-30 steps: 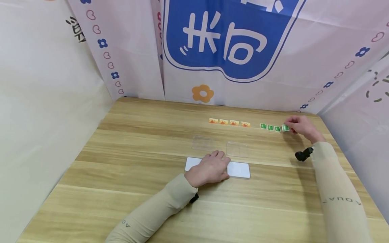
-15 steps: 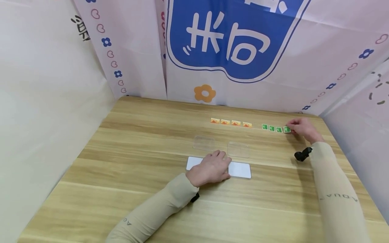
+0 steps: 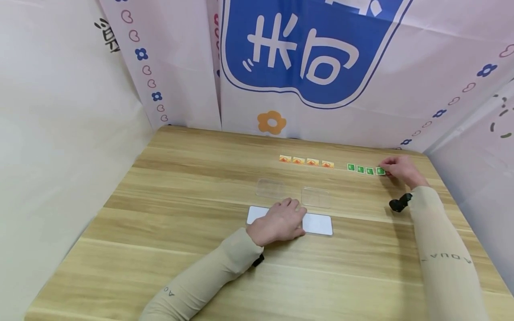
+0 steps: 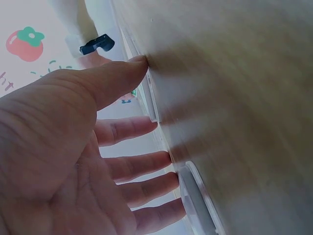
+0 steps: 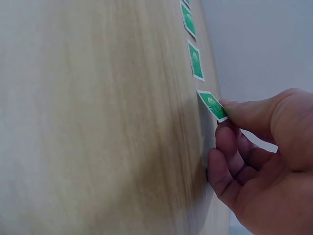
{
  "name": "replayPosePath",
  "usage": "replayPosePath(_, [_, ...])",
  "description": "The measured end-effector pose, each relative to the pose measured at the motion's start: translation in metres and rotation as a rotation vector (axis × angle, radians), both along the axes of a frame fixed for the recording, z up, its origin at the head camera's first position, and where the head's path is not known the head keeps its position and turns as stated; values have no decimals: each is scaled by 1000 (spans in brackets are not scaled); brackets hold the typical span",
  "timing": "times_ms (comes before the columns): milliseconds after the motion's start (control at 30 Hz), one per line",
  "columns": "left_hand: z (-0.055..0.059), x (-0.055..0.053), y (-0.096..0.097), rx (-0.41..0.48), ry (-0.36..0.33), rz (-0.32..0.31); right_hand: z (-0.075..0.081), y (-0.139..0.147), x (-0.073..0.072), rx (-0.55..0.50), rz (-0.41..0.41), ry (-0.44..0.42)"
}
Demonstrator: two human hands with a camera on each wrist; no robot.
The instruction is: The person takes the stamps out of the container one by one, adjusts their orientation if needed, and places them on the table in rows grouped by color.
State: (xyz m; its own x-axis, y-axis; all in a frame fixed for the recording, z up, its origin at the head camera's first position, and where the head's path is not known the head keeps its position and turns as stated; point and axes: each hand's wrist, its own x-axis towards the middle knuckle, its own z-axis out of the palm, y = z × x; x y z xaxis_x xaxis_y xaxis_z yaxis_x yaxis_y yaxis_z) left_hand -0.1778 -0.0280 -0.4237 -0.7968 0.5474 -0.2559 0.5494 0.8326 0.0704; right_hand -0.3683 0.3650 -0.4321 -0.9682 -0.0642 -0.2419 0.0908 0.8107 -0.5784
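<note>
At the right end of a row of small green stamps, my right hand (image 3: 400, 170) pinches the last green stamp (image 5: 213, 106) between thumb and finger. In the right wrist view, this stamp is tilted up from the wood. Several other green stamps (image 3: 360, 170) lie flat to its left. My left hand (image 3: 278, 223) rests at the middle of the table, fingers extended and fingertips down. It lies between a white card in a clear case (image 3: 317, 224) on the right and another white card (image 3: 257, 214), partly hidden beneath it. Its thumb tip is right at the right case's edge.
A row of orange and yellow stamps (image 3: 299, 160) lies left of the green ones. Two clear plastic covers (image 3: 270, 189) lie behind the white cards. A printed cloth (image 3: 184, 67) hangs behind the wooden table (image 3: 168, 214).
The head view has shifted slightly. My right hand keeps its pinch on the green stamp, and the left hand stays in place.
</note>
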Motion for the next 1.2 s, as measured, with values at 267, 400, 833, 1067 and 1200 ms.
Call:
replayPosePath(267, [0,1,1,12,10,0,0,-2,6,57,-3,26])
replayPosePath(400, [-2,1,2,19,5,-6,-1,-1,7,68,-5,32])
replayPosePath(833, [1,0,-1,9,4,0,-9,-6,-1,107,17,109])
replayPosePath(1067, [3,-1,1,4,9,4,-8,-5,-1,133,-23,111])
replayPosePath(1200, [2,1,1,19,8,7,-10,-4,0,116,-12,124])
